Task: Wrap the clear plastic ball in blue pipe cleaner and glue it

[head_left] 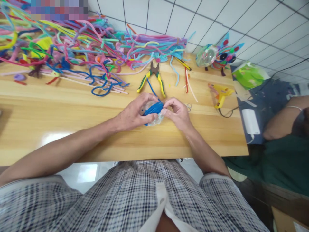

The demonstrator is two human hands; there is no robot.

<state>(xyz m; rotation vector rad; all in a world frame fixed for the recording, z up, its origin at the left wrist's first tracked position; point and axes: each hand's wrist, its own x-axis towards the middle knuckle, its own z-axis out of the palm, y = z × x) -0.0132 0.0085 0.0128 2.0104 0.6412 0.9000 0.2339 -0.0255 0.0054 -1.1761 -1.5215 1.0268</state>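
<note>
Between my hands, just above the table's front half, is a clear plastic piece [158, 121] with blue pipe cleaner [154, 109] laid in close rows over it. A loose blue end sticks up toward the pliers. My left hand [135, 111] grips the piece from the left, thumb below and fingers above. At its right edge, my right hand [178, 114] pinches the blue pipe cleaner with thumb and forefinger; the exact pinch point is partly hidden. Pliers [154, 70] with yellow-green handles lie spread just beyond my hands.
Piles of colourful pipe cleaners [79, 48] cover the back left. Toward the right lie a yellow glue gun [222, 95], a decorated plastic bottle figure [225, 58] and a green packet [249, 74]. A white box [251, 121] sits beyond the table edge, near another person's arm [281, 119].
</note>
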